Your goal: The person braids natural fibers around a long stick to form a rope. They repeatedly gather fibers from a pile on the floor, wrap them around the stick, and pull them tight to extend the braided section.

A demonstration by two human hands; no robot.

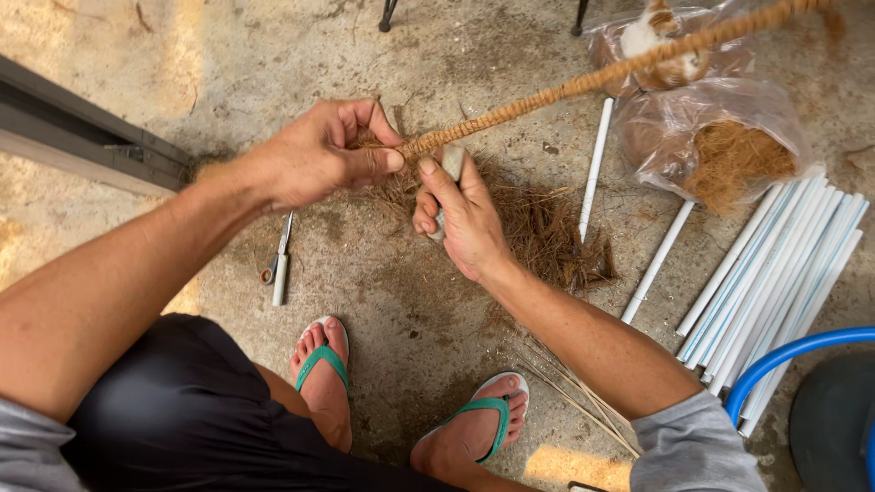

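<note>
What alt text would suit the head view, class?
Seen from above, the left hand pinches the end of a coir-wrapped pole while the right hand grips it just below, over a fibre pile. Scissors and white pipes lie on the concrete floor.

A single camera sits on the person's head and looks almost straight down past the chest and forearms to the concrete floor (392, 301). It is close: the left hand (314, 155) and right hand (465, 214) fill the middle of the frame, with the person's sandalled feet (324, 369) at the bottom edge. No second view exists, so nothing is shared.
</note>
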